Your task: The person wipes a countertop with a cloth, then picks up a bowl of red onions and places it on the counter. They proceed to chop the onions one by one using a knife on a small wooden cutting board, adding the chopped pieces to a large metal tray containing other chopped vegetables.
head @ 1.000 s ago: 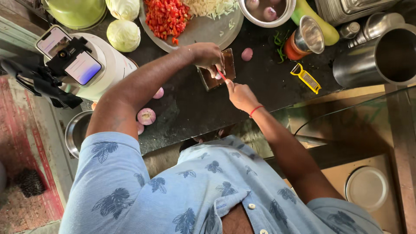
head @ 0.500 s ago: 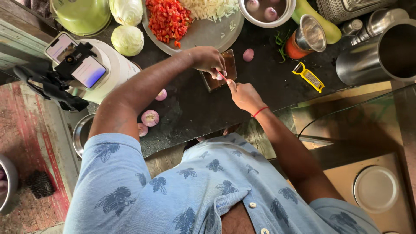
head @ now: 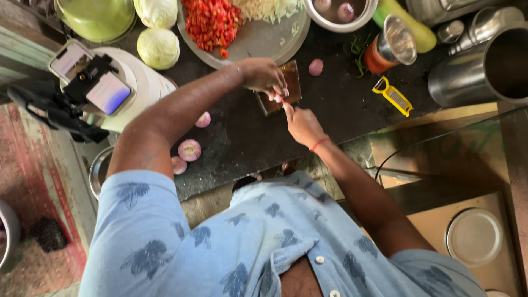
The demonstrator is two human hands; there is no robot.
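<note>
Round metal plate (head: 258, 44) holds chopped red tomato and pale shreds, steel bowl (head: 341, 14) holds peeled onions, on a dark stone desk (head: 341, 104); left hand (head: 264, 74) curled on small wooden board (head: 280, 88), right hand (head: 302, 124) gripping pink-handled knife (head: 279, 98).

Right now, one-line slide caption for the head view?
Left hand steadies food on small brown wooden board; right hand cuts, beside grey plate of chopped red tomato.

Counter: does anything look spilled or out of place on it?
Mostly tidy. Cut onion halves lie loose near the counter front edge, far from the board where both hands work. Green scraps are scattered beside the cup.
</note>
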